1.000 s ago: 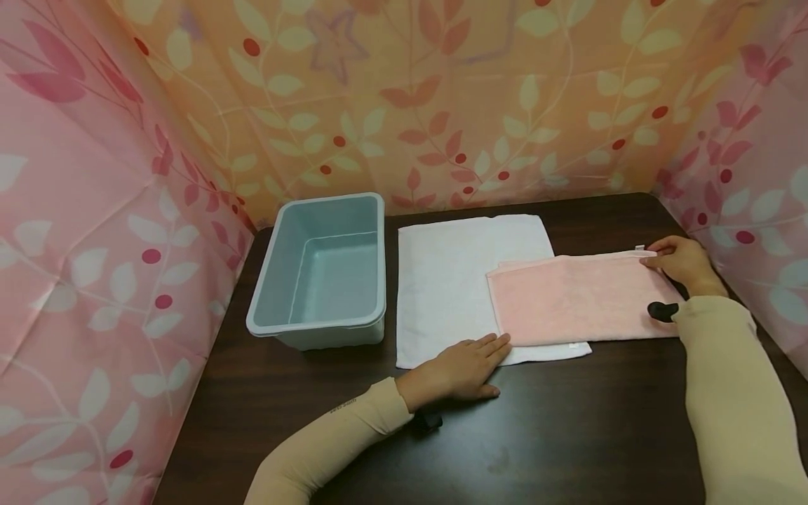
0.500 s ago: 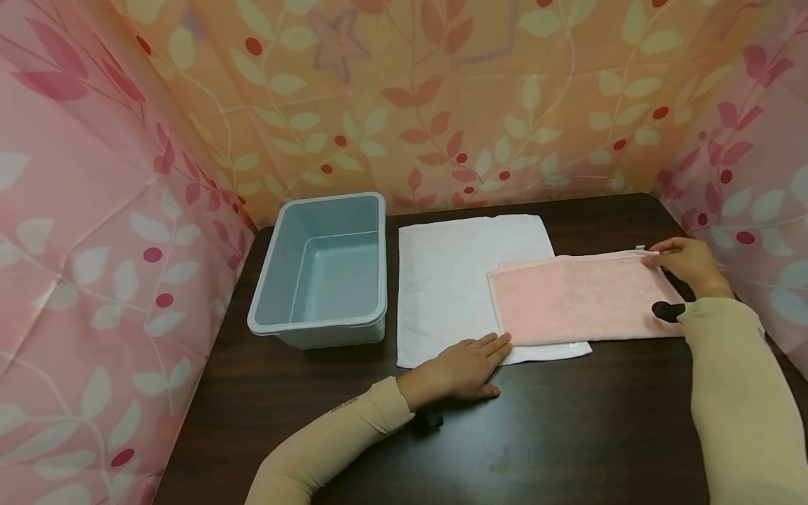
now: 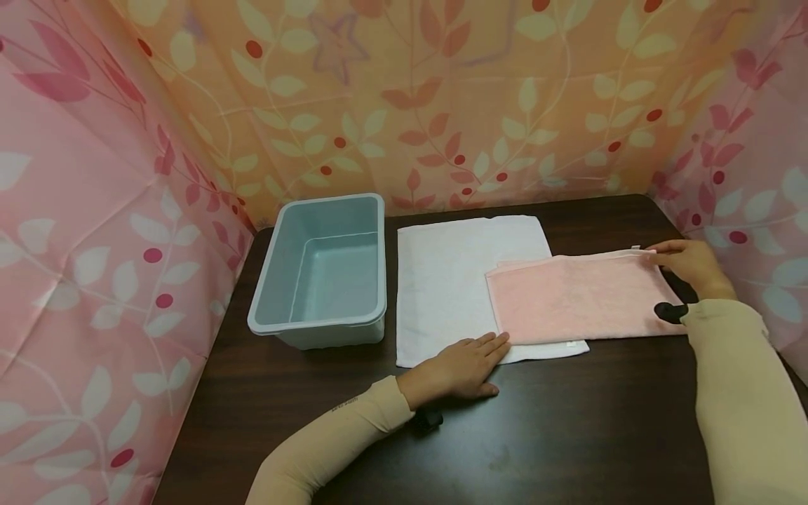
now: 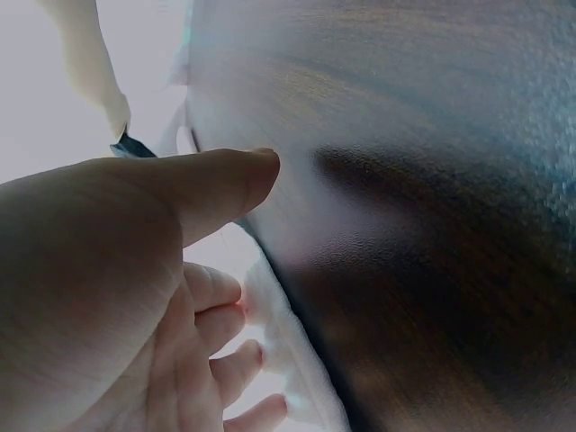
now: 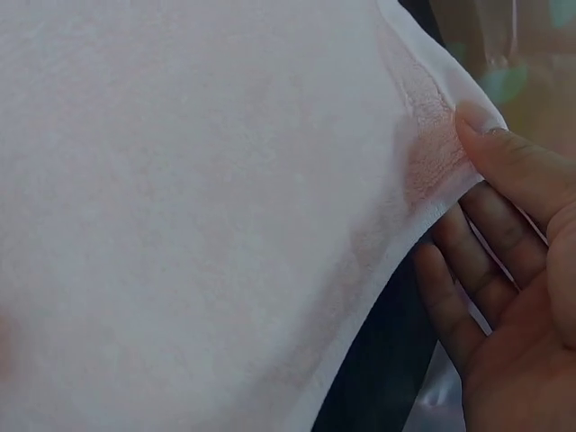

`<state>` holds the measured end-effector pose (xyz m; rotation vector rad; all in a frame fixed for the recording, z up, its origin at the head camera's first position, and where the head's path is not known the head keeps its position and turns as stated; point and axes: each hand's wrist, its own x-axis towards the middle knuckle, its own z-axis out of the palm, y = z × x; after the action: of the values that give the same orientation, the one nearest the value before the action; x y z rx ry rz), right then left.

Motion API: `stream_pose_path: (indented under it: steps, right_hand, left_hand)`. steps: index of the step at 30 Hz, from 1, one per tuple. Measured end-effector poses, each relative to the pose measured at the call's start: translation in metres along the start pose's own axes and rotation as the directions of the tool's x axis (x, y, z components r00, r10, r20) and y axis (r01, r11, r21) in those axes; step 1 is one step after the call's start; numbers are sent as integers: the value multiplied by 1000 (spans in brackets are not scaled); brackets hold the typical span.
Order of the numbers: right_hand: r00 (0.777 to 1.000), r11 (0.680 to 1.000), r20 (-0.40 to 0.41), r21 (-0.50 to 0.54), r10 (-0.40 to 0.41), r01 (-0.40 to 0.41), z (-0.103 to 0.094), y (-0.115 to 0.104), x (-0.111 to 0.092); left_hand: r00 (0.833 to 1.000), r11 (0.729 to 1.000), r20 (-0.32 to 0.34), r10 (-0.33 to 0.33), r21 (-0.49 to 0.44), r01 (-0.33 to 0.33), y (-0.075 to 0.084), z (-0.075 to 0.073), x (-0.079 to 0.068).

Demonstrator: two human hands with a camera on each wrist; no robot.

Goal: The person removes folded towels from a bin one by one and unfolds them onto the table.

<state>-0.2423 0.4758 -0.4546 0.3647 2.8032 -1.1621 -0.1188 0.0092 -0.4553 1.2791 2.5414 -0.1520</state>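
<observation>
A flowered backdrop [image 3: 442,77], orange at the rear and pink along both sides, surrounds a dark wood-grained table [image 3: 568,435]. On the table's left part stands a pale blue-grey tub [image 3: 341,280], upright, its inner floor in view. Just beside it, to the right, a white cloth [image 3: 448,280] lies spread flat. A pink cloth [image 3: 581,298], folded into a long rectangle, lies right of centre, its left end over the white cloth and the rest reaching toward the table's right side. Two cream sleeves [image 3: 735,393] come in from the near edge. The left hand [image 3: 463,368] lies flat, fingers extended, fingertips on the pink cloth's near left corner — the thumb is spread away over the bare tabletop. The right hand [image 3: 694,268] pinches the far right corner, thumb on top and fingers beneath, as the right wrist view shows. A small black device [image 3: 670,313] sits at the right cuff. Smallest is a white tag [image 3: 635,247] — on the pink cloth's far edge, near the right hand.
</observation>
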Motion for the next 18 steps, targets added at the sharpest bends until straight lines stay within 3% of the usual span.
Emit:
stream_pose_path:
  steps: [6, 13, 18]
  right_hand:
    - [997, 998, 33, -16, -66, 66, -5, -9, 1]
    - [992, 986, 49, -116, -113, 118, -6, -30, -8]
    - [973, 980, 165, -90, -163, 179, -2, -42, -19]
  left_hand:
    - [1000, 1000, -4, 1, 7, 0, 0, 0, 0]
    - [1000, 1000, -7, 3, 7, -2, 0, 0, 0]
    - [1000, 1000, -5, 4, 5, -4, 0, 0, -1]
